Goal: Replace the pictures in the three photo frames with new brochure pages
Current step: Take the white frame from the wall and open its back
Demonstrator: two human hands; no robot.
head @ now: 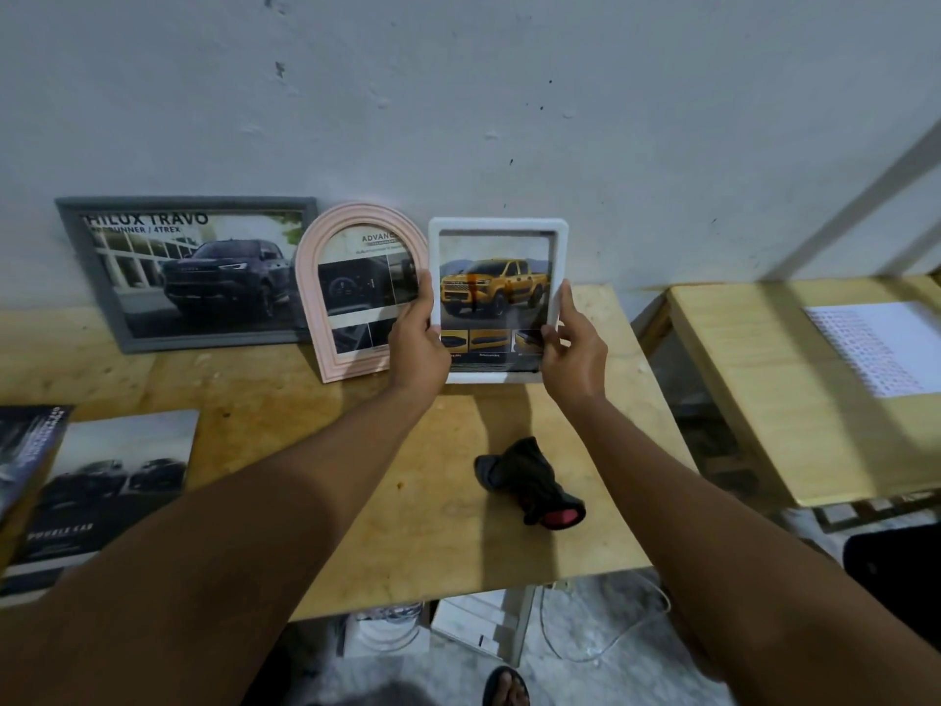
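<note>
At the wooden table's (433,501) back edge, the left hand (415,349) and right hand (573,356) grip the white photo frame's (496,227) sides.

The white frame (498,224) between the left hand (417,343) and right hand (573,349) shows a yellow pickup (small yellow-and-black panels beneath). Left of the left hand are a pink arched frame (307,277) and a grey frame (183,201) with a dark truck. Nearer than the right hand, a black cloth (529,476) with a red patch lies on the tan table (448,527).
</note>
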